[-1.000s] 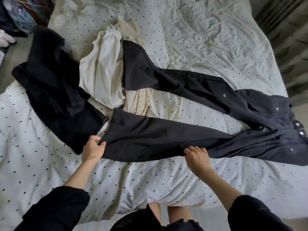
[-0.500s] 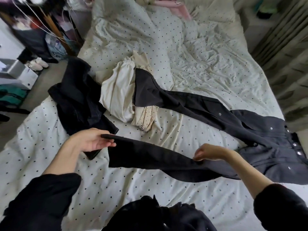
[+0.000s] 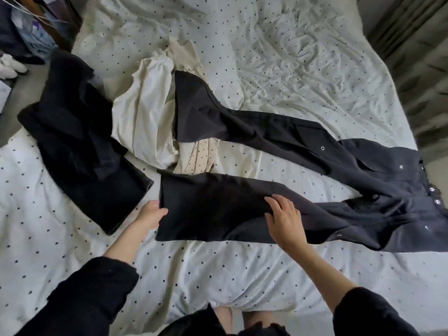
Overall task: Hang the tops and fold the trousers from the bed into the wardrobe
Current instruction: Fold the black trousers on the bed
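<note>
Black trousers (image 3: 303,151) lie spread across the bed, waistband with metal studs at the right, the two legs pointing left. The near leg (image 3: 213,209) lies flat in front of me. My left hand (image 3: 151,213) holds the hem end of that leg at its left edge, fingers tucked under the cloth. My right hand (image 3: 284,219) rests flat on the near leg further right, fingers spread. A cream top (image 3: 145,117) lies partly under the far leg. Another black garment (image 3: 80,141) is crumpled at the left.
The bed (image 3: 278,57) has a white dotted cover, rumpled at the far side. A curtain (image 3: 417,57) hangs at the right. White shoes (image 3: 12,66) and clutter sit on the floor at the far left.
The near trouser leg was lifted off the bed half a second ago and now lies flat again. My right hand has let go of its pinch and lies flat on the cloth.
</note>
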Demonstrator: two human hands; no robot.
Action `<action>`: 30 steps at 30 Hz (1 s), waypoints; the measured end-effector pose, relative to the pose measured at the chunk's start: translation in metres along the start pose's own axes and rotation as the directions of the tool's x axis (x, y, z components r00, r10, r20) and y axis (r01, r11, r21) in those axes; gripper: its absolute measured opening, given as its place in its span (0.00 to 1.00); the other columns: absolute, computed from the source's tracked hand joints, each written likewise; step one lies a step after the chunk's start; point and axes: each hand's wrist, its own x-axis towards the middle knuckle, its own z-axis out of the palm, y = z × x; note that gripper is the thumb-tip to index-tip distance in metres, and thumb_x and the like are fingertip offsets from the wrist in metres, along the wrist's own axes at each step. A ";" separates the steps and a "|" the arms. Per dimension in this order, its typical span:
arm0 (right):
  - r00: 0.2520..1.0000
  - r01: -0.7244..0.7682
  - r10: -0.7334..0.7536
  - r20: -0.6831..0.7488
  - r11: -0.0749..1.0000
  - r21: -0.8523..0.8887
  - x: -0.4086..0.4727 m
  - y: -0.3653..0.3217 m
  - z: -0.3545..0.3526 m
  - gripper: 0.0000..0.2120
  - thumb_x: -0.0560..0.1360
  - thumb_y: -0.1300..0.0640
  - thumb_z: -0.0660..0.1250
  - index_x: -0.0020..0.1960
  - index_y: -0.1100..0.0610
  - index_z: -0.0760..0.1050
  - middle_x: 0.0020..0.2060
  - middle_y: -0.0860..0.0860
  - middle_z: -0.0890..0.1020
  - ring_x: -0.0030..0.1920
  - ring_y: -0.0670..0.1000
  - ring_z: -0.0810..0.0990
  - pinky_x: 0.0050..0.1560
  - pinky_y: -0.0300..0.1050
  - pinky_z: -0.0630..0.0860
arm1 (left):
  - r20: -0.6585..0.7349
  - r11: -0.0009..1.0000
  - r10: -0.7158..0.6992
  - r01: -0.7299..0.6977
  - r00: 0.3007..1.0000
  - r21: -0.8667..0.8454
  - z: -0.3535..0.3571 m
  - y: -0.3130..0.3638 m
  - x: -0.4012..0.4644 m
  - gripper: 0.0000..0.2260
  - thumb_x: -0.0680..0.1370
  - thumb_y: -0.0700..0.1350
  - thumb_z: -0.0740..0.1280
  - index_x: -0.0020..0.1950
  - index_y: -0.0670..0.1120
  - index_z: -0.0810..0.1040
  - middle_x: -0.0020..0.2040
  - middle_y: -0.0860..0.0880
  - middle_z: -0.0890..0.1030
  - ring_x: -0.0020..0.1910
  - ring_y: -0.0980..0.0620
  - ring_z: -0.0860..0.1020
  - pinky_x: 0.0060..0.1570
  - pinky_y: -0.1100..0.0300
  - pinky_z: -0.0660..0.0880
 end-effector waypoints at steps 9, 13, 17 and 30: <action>0.994 0.102 -0.097 0.041 0.979 -0.177 -0.028 0.016 0.041 0.33 0.66 0.52 0.76 0.67 0.56 0.69 0.65 0.59 0.74 0.65 0.60 0.73 0.62 0.65 0.68 | -0.108 0.963 0.045 -0.015 0.993 0.267 0.016 -0.059 0.057 0.09 0.76 0.46 0.66 0.48 0.39 0.74 0.45 0.42 0.78 0.46 0.42 0.77 0.48 0.51 0.73; 0.996 0.090 -0.086 0.029 0.977 -0.194 -0.018 0.007 0.039 0.27 0.70 0.52 0.73 0.66 0.58 0.72 0.67 0.59 0.73 0.67 0.60 0.71 0.63 0.67 0.65 | -0.148 0.947 0.116 -0.065 0.982 0.314 0.018 -0.065 0.049 0.14 0.80 0.44 0.59 0.35 0.43 0.64 0.32 0.47 0.67 0.36 0.46 0.68 0.36 0.55 0.65; 0.992 0.117 -0.106 0.072 0.975 -0.187 -0.008 -0.011 0.036 0.27 0.70 0.53 0.73 0.66 0.58 0.72 0.67 0.59 0.72 0.67 0.61 0.71 0.62 0.68 0.65 | -0.254 0.910 0.245 -0.131 0.936 0.395 0.001 -0.075 0.026 0.10 0.82 0.45 0.53 0.44 0.41 0.65 0.38 0.42 0.71 0.40 0.41 0.72 0.38 0.52 0.65; 0.974 0.191 -0.180 0.136 0.979 -0.074 -0.014 -0.015 0.041 0.21 0.76 0.48 0.57 0.63 0.57 0.75 0.66 0.57 0.74 0.67 0.59 0.72 0.64 0.63 0.66 | -0.353 0.820 0.168 0.068 0.920 0.569 -0.006 -0.083 0.014 0.12 0.79 0.40 0.59 0.62 0.39 0.69 0.60 0.38 0.72 0.57 0.37 0.73 0.45 0.47 0.69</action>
